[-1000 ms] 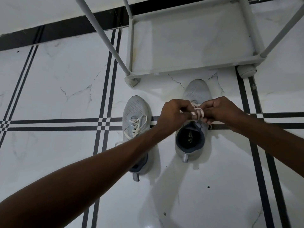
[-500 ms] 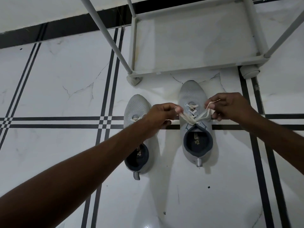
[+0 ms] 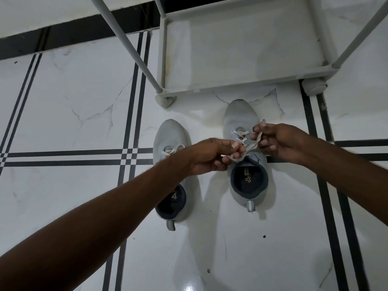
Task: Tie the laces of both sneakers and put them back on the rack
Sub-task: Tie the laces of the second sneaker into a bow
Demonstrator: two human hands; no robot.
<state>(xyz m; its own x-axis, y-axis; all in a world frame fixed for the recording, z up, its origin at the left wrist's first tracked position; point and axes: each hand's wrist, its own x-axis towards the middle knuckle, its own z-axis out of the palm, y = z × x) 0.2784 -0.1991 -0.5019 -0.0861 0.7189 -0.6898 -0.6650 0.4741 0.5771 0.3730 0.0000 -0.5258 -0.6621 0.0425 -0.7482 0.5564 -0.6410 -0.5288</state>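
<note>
Two light grey sneakers stand side by side on the floor, toes toward the rack. The right sneaker [image 3: 239, 116] has its cream laces [image 3: 241, 136] crossed above the tongue. My left hand [image 3: 212, 156] pinches one lace end near the shoe's opening. My right hand [image 3: 279, 141] holds the other lace end up and to the right. The left sneaker [image 3: 170, 133] lies partly under my left forearm, its laces loose. The white rack [image 3: 241, 80] stands just beyond the shoes, its bottom shelf bare.
The floor is glossy white tile with black stripe lines [image 3: 63, 156]. The rack's slanted poles [image 3: 123, 43] and a round foot [image 3: 315, 88] stand close to the shoes. A dark skirting band [image 3: 63, 36] runs along the wall at the back.
My hands went from being together over the right sneaker to pulling the lace ends apart. My left hand has since come back toward the shoe's tongue.
</note>
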